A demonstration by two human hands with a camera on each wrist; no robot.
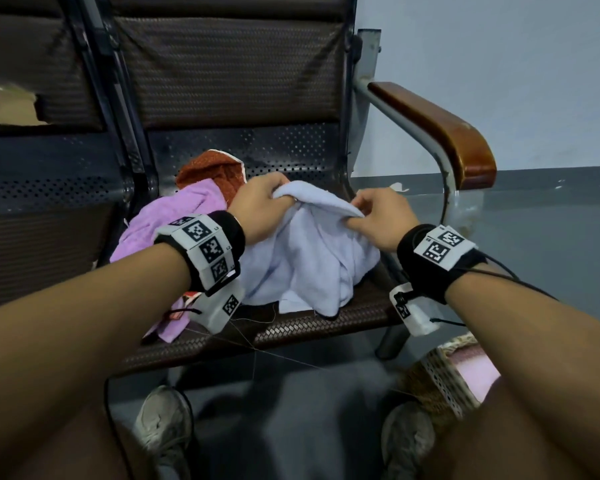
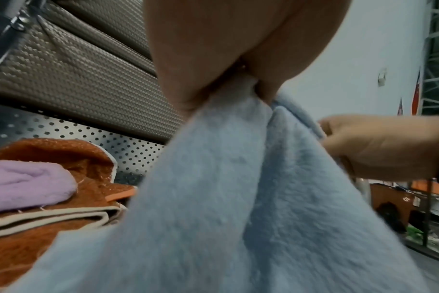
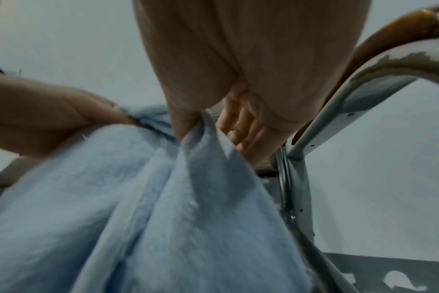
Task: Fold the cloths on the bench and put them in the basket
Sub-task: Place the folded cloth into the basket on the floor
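Left hand [image 1: 258, 206]: grips the pale blue terry cloth [image 1: 312, 258] at its top edge.
Right hand [image 1: 381, 216]: pinches the same edge.
Remaining: lilac fluffy cloth [image 1: 174, 216] and rust-orange cloth [image 1: 212, 171], beyond the left hand, unfolded.
Woven basket [image 1: 444, 372]: below the right forearm, something pink inside.

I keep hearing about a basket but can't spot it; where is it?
In the head view the basket sits on the floor at lower right, below the bench's front edge, partly hidden behind the person's right forearm.

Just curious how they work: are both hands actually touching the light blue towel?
Touching. In the head view the left hand and right hand each pinch the light blue towel's top edge; both wrist views confirm.
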